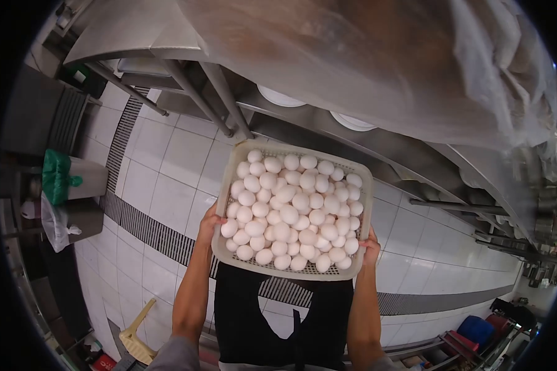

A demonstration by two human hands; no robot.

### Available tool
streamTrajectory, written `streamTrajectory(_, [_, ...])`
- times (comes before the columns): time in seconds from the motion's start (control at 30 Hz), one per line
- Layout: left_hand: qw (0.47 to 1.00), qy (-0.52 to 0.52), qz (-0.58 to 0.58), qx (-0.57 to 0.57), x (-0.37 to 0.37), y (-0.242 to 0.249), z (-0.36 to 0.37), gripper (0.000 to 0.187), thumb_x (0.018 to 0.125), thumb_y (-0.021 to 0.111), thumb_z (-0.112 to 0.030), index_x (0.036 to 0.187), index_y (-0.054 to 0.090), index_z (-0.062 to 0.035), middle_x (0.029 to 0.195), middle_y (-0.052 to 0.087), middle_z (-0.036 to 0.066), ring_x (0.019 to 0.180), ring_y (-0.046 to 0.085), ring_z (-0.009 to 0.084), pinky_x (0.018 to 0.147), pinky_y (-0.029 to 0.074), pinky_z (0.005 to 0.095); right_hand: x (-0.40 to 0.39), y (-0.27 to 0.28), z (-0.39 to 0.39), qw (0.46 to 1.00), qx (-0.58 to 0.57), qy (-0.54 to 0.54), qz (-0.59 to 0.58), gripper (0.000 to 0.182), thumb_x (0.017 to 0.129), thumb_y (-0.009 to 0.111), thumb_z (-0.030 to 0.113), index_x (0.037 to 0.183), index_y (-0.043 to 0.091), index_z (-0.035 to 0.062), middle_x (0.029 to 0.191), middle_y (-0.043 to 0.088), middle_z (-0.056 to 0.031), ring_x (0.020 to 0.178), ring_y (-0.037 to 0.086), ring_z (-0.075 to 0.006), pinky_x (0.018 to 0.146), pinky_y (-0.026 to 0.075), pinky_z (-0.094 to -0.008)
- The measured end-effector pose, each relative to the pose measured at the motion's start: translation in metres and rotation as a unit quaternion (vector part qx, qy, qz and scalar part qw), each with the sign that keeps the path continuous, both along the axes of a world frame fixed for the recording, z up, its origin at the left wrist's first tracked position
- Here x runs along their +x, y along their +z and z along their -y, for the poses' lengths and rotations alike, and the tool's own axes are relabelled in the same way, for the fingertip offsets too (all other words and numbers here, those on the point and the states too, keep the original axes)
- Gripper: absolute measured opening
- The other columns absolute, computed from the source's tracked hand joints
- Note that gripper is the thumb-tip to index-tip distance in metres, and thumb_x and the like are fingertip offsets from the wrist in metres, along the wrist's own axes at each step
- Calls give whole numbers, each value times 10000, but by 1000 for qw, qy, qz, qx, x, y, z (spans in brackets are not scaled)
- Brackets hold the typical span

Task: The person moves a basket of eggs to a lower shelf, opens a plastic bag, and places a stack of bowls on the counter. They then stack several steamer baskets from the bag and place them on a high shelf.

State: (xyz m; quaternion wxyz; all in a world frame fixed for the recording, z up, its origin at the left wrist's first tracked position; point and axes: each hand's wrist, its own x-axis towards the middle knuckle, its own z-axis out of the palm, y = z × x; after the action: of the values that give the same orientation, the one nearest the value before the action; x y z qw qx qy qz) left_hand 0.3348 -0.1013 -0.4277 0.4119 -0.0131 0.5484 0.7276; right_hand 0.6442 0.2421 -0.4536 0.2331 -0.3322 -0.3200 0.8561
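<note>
A shallow white plastic basket (229, 179) with perforated walls is held level in front of my body. Many white eggs (289, 214) fill it in a heap. My left hand (211, 221) grips the basket's left side, its thumb at the rim. On the opposite side, my right hand (371, 247) has its fingers wrapped around the rim. The undersides of both hands are hidden by the basket.
A steel table (161, 37) with a lower shelf stands ahead, and a clear plastic sheet (384, 55) covers things on top. White plates (353, 121) sit on the shelf. Floor drains (148, 224) cross the tiles. Bins with a green bag (57, 176) stand left, near a yellow stool (137, 340).
</note>
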Motion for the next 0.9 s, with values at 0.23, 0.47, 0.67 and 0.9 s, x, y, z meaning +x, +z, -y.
streamTrajectory(0.23, [999, -22, -14, 30, -3, -1, -6, 790, 689, 550, -81, 1463, 432, 24, 1397, 543, 142, 1264, 512, 242, 1098, 350, 291, -2, 5, 0, 1000, -1, 5, -7, 843, 595, 509, 66, 1428, 443, -48, 1343, 570, -183, 1215, 570, -300, 1090, 423, -342])
streamTrajectory(0.47, [998, -35, -20, 40, -10, -29, 2, 783, 703, 545, -81, 1470, 422, 18, 1397, 545, 145, 1267, 513, 235, 1090, 359, 285, 7, -11, -5, 999, 29, 26, 2, 836, 608, 521, 67, 1435, 453, -35, 1380, 551, -168, 1230, 547, -285, 1102, 391, -321])
streamTrajectory(0.67, [996, -49, -37, 61, -12, -45, 1, 751, 698, 539, -104, 1436, 456, 10, 1298, 595, 151, 1133, 581, 245, 1001, 443, 287, 1, 3, -7, 998, 59, 17, 5, 833, 609, 486, -1, 1440, 458, -39, 1391, 551, -147, 1266, 524, -264, 1118, 368, -299])
streamTrajectory(0.9, [993, -42, -50, 103, -13, -46, -6, 727, 727, 538, -89, 1444, 458, 2, 1298, 598, 122, 1133, 577, 213, 1013, 423, 271, 1, 2, -7, 993, 107, 43, 8, 818, 662, 492, 48, 1477, 424, 7, 1432, 524, -119, 1280, 506, -261, 1119, 361, -301])
